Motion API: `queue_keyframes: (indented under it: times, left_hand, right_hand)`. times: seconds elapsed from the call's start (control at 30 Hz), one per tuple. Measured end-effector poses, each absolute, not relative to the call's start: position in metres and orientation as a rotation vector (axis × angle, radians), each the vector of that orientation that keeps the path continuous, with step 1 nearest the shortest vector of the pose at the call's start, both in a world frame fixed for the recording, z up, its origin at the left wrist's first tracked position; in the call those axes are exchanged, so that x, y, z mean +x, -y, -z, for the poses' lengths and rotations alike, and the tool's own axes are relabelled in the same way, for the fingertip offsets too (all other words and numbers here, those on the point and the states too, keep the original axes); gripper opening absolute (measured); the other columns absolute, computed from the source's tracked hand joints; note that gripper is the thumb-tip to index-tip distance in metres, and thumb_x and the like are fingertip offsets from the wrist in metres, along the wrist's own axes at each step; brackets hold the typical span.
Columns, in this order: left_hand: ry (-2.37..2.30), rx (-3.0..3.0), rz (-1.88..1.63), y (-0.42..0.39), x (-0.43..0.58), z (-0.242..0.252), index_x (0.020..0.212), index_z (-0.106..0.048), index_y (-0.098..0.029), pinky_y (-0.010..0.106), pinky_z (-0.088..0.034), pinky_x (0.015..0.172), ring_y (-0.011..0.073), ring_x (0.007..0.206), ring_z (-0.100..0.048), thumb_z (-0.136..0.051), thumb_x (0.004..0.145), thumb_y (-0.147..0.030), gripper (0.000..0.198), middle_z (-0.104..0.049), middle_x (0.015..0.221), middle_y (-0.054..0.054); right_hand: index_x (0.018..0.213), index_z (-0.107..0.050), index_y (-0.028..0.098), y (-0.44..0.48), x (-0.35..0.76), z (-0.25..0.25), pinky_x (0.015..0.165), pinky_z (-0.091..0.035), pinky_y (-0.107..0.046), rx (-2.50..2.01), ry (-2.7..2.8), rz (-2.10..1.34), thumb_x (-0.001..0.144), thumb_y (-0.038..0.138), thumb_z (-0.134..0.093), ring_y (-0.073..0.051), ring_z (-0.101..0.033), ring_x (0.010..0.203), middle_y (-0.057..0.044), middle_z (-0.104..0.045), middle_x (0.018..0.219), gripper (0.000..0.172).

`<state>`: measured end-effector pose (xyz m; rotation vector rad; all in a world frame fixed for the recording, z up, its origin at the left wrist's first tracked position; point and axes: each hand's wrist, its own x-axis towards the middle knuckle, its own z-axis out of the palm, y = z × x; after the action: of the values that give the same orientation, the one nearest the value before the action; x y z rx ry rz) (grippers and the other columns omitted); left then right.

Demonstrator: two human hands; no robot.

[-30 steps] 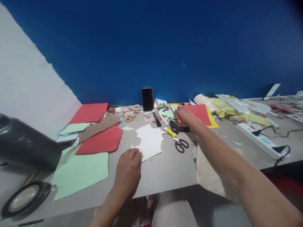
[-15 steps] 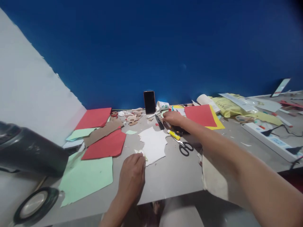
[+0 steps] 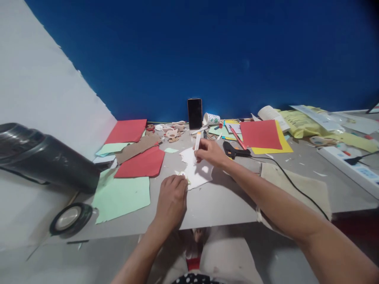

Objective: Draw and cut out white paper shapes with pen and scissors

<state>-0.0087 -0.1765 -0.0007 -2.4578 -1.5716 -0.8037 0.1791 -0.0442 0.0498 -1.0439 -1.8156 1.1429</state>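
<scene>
My right hand (image 3: 209,152) grips a white marker (image 3: 198,140) with an orange end, held upright over a torn-edged sheet of white paper (image 3: 199,179). At the sheet's near left edge, my left hand (image 3: 171,197) has its fingers curled together on a small pale paper piece (image 3: 188,179) with yellow-green edges. The fingertips are partly hidden. Just right of my right hand lies a black glue gun (image 3: 232,150), its cord running under my forearm.
Red paper (image 3: 139,162), a cardboard strip (image 3: 137,148) and green paper (image 3: 124,195) lie left, by a dark flask (image 3: 56,157). A phone (image 3: 194,113) leans on the blue wall beside a paper cup (image 3: 211,119). Right are red paper (image 3: 260,134) and a power strip (image 3: 349,169).
My right hand has come back from the far clutter to the white sheet, now with the marker. My left hand stays at the paper's edge. The scissors and glue stick are now covered.
</scene>
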Motion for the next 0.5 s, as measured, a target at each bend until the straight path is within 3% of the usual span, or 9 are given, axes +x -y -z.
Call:
queue_keyframes:
  times: [0.2, 0.5]
  left_hand:
    - [1.581, -2.438, 0.777, 0.178, -0.01, 0.007, 0.107, -0.068, -0.015, 0.045, -0.05, 0.089, 0.0281, 0.099, -0.06, -0.049, 0.095, -0.007, 0.024, -0.072, 0.11, 0.014]
    - [1.569, -2.548, 0.851, 0.166, -0.02, -0.004, 0.095, -0.072, -0.017, 0.039, -0.051, 0.081, 0.0237, 0.09, -0.061, -0.049, 0.099, -0.014, 0.024, -0.073, 0.098, 0.009]
  right_hand:
    - [0.079, -0.055, 0.02, 0.056, 0.161, -0.028, 0.06, -0.043, -0.025, -1.134, 1.856, -1.029, 0.08, 0.028, -0.058, -0.015, -0.057, 0.063, 0.002, -0.059, 0.069, 0.009]
    - [0.079, -0.061, 0.018, 0.059, 0.152, -0.026, 0.066, -0.043, -0.024, -1.086, 1.916, -1.045, 0.089, 0.026, -0.054, -0.015, -0.059, 0.068, 0.001, -0.061, 0.066, 0.015]
